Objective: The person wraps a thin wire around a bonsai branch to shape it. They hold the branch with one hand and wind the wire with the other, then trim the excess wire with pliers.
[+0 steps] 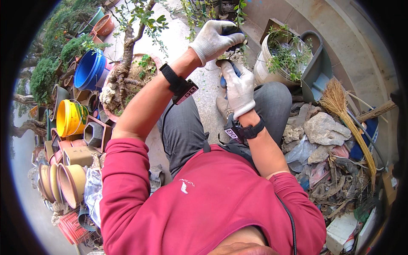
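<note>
Both of my hands wear white knit gloves with dark palms. My left hand (216,40) is raised ahead of me, fingers curled and thumb pressed in, around a thin leafy stem (240,12) that rises just beyond it. Just below, my right hand (239,89) is closed near my right knee. Something dark and bluish shows at its fingers; whether that is glove or a held tool, I cannot make out. Each wrist carries a black strap with a small boxy device. Left of my left forearm, a thick-trunked potted tree (127,55) stands in a round pot.
At left are a blue bucket (90,70), a yellow bucket (70,118) and stacked pots (70,185). At right stand a white bucket (262,63) of cut greenery, a grey dustpan (318,63) and a straw broom (340,102), near rocks (326,128) and debris.
</note>
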